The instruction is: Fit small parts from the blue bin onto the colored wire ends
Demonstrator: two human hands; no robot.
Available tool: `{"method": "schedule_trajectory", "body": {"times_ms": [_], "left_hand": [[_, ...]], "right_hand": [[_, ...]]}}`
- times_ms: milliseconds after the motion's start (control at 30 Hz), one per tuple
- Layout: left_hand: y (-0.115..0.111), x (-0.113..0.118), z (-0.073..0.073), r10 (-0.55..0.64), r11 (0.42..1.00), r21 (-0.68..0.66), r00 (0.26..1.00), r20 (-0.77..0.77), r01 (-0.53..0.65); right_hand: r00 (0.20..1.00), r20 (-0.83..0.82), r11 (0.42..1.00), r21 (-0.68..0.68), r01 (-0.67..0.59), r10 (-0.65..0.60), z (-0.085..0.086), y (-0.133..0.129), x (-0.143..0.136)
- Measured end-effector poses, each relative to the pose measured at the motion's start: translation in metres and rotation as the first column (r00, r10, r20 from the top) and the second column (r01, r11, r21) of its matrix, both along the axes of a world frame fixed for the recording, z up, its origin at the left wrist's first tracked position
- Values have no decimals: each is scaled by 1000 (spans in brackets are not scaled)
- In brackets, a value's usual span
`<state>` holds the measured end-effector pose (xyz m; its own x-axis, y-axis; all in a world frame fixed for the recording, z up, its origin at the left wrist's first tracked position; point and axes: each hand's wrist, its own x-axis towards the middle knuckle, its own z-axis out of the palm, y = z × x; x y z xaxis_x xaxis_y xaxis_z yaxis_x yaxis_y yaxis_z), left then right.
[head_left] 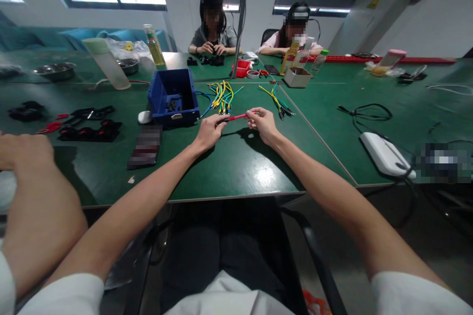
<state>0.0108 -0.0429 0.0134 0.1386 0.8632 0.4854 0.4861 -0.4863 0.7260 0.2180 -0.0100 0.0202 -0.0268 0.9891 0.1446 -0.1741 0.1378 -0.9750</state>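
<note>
A thin, straight red piece (238, 117), whose exact kind I cannot make out, is held level between my hands above the green table. My left hand (211, 130) is closed around its left end, where something dark shows at the fingers. The fingers of my right hand (263, 123) pinch the other end. Just beyond them lies a bunch of yellow and green wires (222, 96) with metal ends. To its right is a smaller bunch of wires (278, 101). A blue bin (173, 96) with dark parts inside stands left of my left hand.
A phone-like dark slab (145, 146) and a small white object (144, 117) lie near the bin. Black parts (90, 130) sit further left, by another person's arm (37, 182). A white power bank-like block (386, 154) with cables lies right. Two people sit opposite.
</note>
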Motion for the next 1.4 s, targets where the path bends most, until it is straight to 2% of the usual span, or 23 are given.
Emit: {"method": "schedule_trajectory", "body": {"times_ms": [200, 300, 500, 633, 733, 833, 1033, 1267, 1400], "left_hand": [[-1, 2, 0, -59, 969, -230, 990, 130, 88], [-2, 4, 2, -57, 966, -240, 987, 153, 93], [-4, 4, 4, -52, 970, -232, 995, 86, 71], [2, 5, 3, -86, 915, -349, 942, 324, 203], [6, 6, 1, -10, 888, -408, 895, 445, 213], [9, 5, -3, 58, 908, -396, 895, 441, 137], [11, 1, -8, 75, 960, -279, 930, 359, 30], [12, 0, -13, 28, 927, -352, 917, 397, 125], [11, -1, -14, -17, 925, -344, 920, 391, 163]], "right_hand": [[999, 55, 998, 61, -7, 4, -1, -1, -1], [998, 59, 997, 72, -28, 23, -4, 1, 1], [998, 50, 999, 26, -33, 32, -8, 3, 1], [1000, 19, 1000, 15, -4, 4, -8, 5, 1], [1000, 11, 999, 39, 11, -11, -8, 6, 1], [1000, 14, 999, 41, 13, -14, -8, 6, 1], [999, 33, 999, 32, 18, -19, -11, 6, 2], [999, 39, 1000, 17, 1, -2, -12, 7, 5], [999, 12, 999, 20, -40, 39, -13, 8, 7]]}}
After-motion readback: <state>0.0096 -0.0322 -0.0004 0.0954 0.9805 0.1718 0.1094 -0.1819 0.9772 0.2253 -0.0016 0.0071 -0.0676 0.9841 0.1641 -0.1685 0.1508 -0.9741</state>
